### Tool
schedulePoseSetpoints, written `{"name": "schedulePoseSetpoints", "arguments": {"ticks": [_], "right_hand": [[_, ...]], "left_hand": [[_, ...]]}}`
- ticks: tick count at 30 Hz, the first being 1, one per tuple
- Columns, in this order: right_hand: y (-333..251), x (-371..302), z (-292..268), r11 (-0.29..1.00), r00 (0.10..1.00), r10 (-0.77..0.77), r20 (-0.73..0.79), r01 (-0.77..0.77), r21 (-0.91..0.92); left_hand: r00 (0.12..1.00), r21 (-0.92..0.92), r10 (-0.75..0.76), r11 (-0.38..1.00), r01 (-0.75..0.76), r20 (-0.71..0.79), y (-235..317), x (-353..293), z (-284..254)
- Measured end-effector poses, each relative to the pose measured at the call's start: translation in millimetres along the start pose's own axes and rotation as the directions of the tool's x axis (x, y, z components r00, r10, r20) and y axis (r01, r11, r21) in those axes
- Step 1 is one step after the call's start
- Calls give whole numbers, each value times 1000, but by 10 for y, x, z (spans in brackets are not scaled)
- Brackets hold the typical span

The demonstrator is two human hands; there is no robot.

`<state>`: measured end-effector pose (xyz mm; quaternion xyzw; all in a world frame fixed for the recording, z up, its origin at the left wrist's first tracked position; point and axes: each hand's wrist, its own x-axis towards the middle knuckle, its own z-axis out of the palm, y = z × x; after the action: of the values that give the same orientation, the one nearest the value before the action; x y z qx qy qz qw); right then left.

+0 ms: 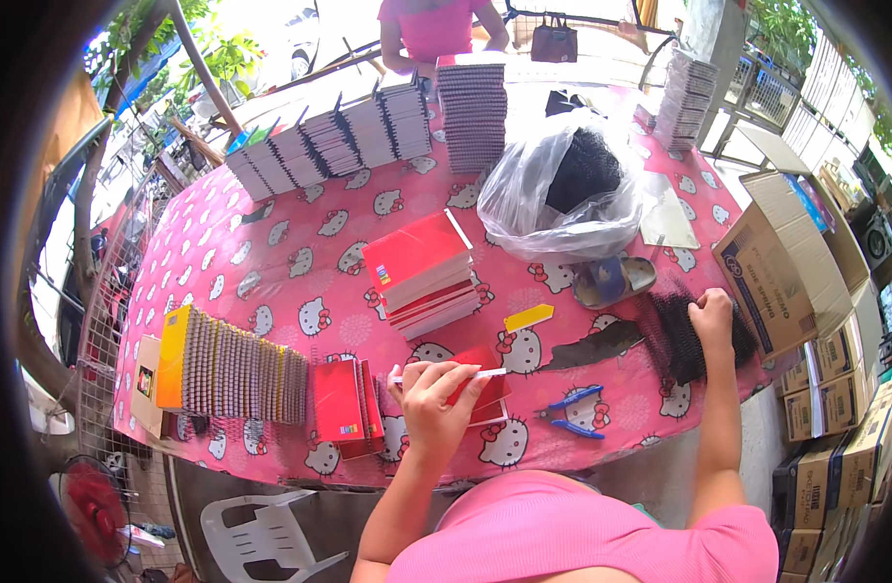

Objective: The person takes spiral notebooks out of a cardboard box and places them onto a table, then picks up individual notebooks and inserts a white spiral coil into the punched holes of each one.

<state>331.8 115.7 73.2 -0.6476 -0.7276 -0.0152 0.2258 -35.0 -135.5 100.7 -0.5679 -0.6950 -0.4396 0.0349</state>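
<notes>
My left hand (436, 396) is closed around a small red-covered notepad (489, 373), whose white page edge faces up. Under it on the table lie more red pads (491, 410). At the right, my right hand (713, 316) is closed at the far side of a tangled heap of black binding coils (694, 342); what its fingers hold, if anything, is hidden. Blue-handled pliers (574, 412) lie between my arms. To the left of my left hand are red notepads (342, 400), and farther off stands a taller stack of red notepads (421, 267).
Coil-bound notebooks (237, 364) stand in a row at left. Loose paper blocks (334, 141) and a bound stack (472, 112) line the far side. A clear plastic bag (524, 194), a slipper (614, 281), a yellow strip (529, 318) and an open carton (771, 267) are around. Another person (431, 29) stands opposite.
</notes>
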Motion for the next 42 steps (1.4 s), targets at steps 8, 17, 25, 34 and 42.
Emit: {"name": "schedulePoseSetpoints", "arguments": {"ticks": [8,17,25,34,42], "right_hand": [[-363,-128,157,940,979,-179,-93,198,277],[-697,-310,-201,946,963,-254,-87,266,184],[-1838,-1045,-134,456,770,-627,116,242,856],[-2049,-885,-179,432,723,-620,304,-9,902],[-2195,-747,-423,456,515,-829,220,392,799]], "left_hand": [[999,-30,-33,999,33,-3,12,26,32],[995,83,-102,991,103,-10,97,-19,97],[999,-33,-42,999,42,12,99,-4,28],[1000,-63,-23,998,23,-8,58,-45,47],[999,-47,-23,999,22,-30,46,-55,58]]}}
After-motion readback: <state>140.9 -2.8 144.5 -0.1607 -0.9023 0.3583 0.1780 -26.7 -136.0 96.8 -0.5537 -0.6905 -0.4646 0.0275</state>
